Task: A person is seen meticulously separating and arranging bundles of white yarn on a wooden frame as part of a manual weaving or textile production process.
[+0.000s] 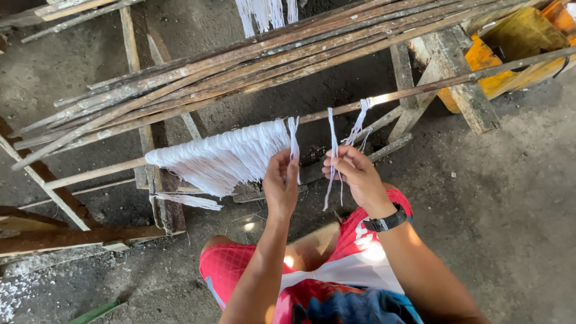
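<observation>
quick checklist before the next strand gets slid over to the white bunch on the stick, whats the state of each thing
1. Left hand has a strand: ok, its fingers pinch a white strand hanging from the stick.
2. Right hand has a strand: ok, it grips thin white strands beside the left one.
3. Strands apart from each other: ok, a gap shows between them on the stick.
4. Hung bunch in place: ok, it drapes over the stick left of the hands.
5. Far strand looped on the stick: ok, though whether it is tangled with the right hand's strands, cannot tell.
6. Stick seated on the wooden frame: cannot tell, its ends are hidden.
</observation>
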